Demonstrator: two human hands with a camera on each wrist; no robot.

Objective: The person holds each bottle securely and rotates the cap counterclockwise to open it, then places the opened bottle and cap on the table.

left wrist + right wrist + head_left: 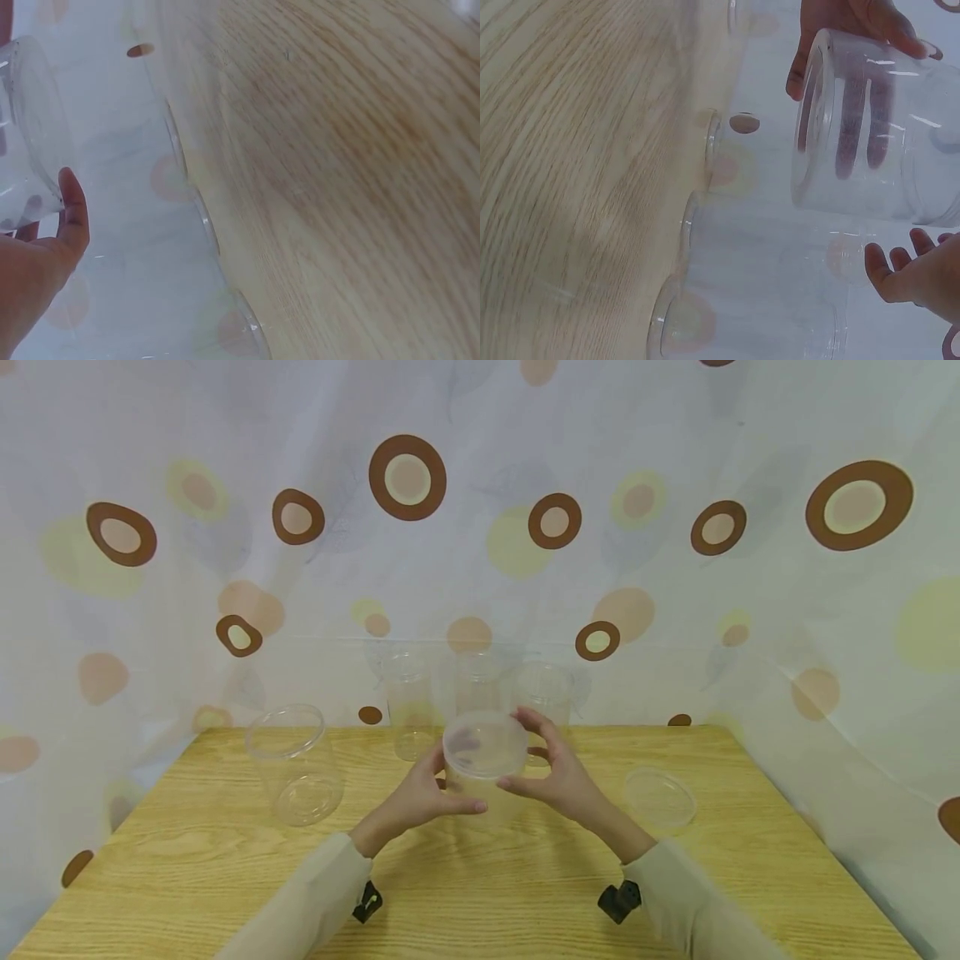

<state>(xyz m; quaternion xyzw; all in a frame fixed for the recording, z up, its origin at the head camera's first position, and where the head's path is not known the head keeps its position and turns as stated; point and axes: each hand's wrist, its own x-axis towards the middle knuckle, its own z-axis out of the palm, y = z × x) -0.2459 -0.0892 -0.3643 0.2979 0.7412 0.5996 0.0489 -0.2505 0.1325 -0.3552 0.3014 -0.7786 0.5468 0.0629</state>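
Note:
A clear plastic jar (512, 808) topped by a frosted lid (486, 742) is held up in front of me, above the wooden table. My left hand (414, 795) grips the jar's body from the left, thumb across the front and fingers behind; they show through the clear wall in the right wrist view. At the lid's right side, my right hand (564, 778) holds the rim between thumb and fingertips. Its other fingers (885, 276) are bent beside the jar wall (900, 150) in the right wrist view.
A wide clear jar (296, 768) without a lid stands on the table (480, 893) at the left. Three more clear jars, a left one (409, 702), a middle one (477, 681) and a right one (546, 685), line the back edge. A loose clear lid (660, 797) lies at the right.

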